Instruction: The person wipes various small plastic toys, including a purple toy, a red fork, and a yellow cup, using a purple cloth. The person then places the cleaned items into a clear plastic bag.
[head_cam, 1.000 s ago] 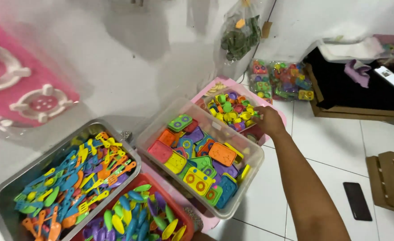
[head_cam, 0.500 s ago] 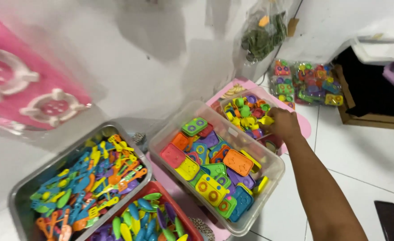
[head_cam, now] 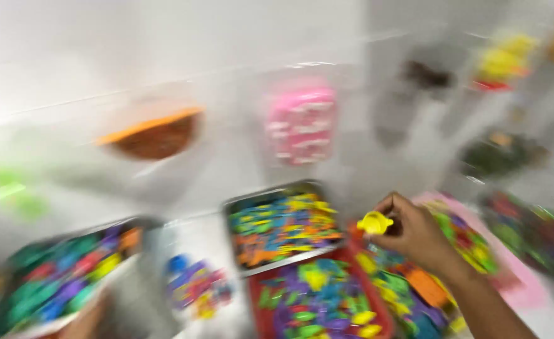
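Pinched between thumb and fingertips of the right hand (head_cam: pixel 418 235): a small yellow plastic piece (head_cam: pixel 375 222).

Forearm enters from 5 o'clock, wrist raised, fingers curled closed on the piece, which sits at the hand's 9 o'clock, above the steel tray (head_cam: pixel 281 227) of mixed coloured pieces and the red bin (head_cam: pixel 318 301). Piece looks rounded with side tabs; motion blur hides finer shape. Left hand: only a blurred sliver at 7 o'clock of the frame, grip cannot be told.
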